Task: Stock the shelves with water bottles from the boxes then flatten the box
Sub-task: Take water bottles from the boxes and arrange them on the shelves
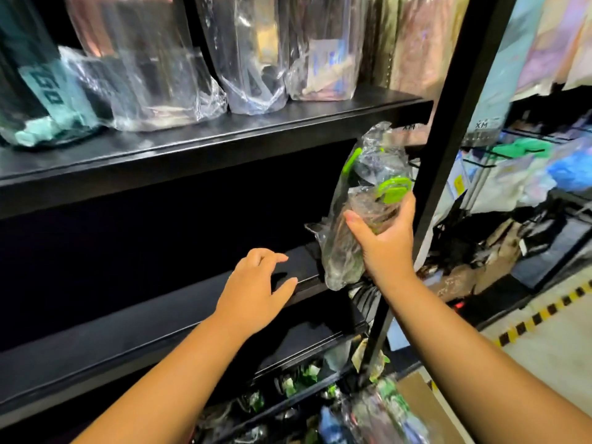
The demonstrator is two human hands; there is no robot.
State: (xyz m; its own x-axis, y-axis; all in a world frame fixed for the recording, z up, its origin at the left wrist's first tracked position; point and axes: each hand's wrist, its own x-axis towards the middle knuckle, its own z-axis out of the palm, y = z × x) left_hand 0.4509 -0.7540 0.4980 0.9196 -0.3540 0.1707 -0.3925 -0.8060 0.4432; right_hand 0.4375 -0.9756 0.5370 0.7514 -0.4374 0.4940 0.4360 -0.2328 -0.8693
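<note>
While the right hand (386, 241) grips a plastic-wrapped water bottle (365, 203) upright, slightly tilted, at the right end of the empty middle shelf (298, 267), the left hand (256, 290) rests open-fingered on the shelf edge, just left of the bottle.

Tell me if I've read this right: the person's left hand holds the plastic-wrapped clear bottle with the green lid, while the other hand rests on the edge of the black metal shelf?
Not quite. The head view shows the right hand holding the plastic-wrapped clear bottle with the green lid; the left hand rests on the black metal shelf edge.
</note>
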